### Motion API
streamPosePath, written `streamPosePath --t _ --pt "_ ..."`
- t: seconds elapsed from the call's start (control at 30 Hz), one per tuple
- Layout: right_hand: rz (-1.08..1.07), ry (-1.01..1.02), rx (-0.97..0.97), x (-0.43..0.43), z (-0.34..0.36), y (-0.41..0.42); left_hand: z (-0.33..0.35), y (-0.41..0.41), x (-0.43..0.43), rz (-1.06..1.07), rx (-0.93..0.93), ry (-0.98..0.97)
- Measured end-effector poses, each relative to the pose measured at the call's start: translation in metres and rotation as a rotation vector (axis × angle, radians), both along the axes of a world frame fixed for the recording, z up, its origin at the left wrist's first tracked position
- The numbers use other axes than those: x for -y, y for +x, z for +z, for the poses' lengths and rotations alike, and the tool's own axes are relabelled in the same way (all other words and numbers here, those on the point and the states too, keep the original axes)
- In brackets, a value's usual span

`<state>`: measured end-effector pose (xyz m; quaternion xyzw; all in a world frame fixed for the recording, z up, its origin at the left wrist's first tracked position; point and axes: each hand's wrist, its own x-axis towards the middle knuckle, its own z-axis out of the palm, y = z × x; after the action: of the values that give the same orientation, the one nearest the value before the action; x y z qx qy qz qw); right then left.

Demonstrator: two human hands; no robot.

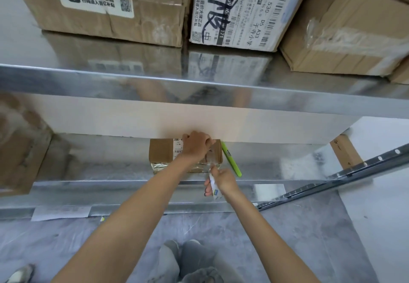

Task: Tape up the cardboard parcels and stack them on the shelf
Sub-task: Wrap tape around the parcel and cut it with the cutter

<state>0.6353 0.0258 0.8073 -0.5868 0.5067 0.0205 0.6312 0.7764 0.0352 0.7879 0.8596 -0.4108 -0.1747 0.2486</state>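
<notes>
Floor: grey floor (88, 238) in front of the rack, with the person's bent knees (188, 260) at the bottom edge.
Right hand: the right hand (223, 181) is at the front lip of the lower shelf, its fingers curled tight round a white tape roll (215, 188) with a blue patch.
Tape: a clear strip (211, 161) runs from the roll up to the parcel's front right corner.
Parcel look: the parcel (163, 152) is a small brown cardboard box with a white printed label on top; its front face is glossy and wrinkled under clear tape.
Parcel place: on the lower shelf (99, 169), set back from the lip, its rear under the pale board behind.
Parcel axis: long side runs left to right, parallel to the shelf's lip; taped front face towards the person.
Left hand: the left hand (195, 145) lies on the parcel's top, fingers curled over its far edge, gripping it.
Pen: a green pen (231, 158) lies just right of the parcel, slanting from back left to front right.
Upper shelf: shiny metal upper shelf (199, 87) carries three larger boxes: a plain box (106, 17), a scribbled box (241, 10), and a taped box (345, 32).
</notes>
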Motion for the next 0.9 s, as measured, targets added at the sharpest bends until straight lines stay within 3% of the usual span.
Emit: streamPosePath --t 0.13,0.23,0.33,0.5,0.63,0.73,0.9 --pt "0.014 0.007 -0.008 -0.001 -0.009 -0.003 0.008 0.023 -0.025 -0.375 -0.085 0.189" --pt "-0.012 0.010 -0.015 -0.001 -0.013 -0.003 0.004 0.027 -0.048 -0.557 0.231 0.387" --pt "-0.045 -0.005 0.018 -0.003 -0.012 -0.003 0.002 0.018 -0.053 -0.537 0.313 0.418" --pt "-0.163 -0.119 0.175 -0.008 0.008 -0.011 0.018 0.019 -0.048 -0.531 -0.009 0.450" --pt "-0.077 -0.142 0.362 -0.016 0.023 -0.025 0.017 0.010 -0.054 -0.416 -0.008 0.309" --pt "-0.086 -0.195 0.348 -0.020 0.022 -0.026 0.014 0.015 -0.056 -0.436 -0.016 0.263" --pt "-0.127 -0.180 0.170 -0.022 0.004 -0.037 0.018 0.028 -0.050 -0.392 -0.184 0.200"
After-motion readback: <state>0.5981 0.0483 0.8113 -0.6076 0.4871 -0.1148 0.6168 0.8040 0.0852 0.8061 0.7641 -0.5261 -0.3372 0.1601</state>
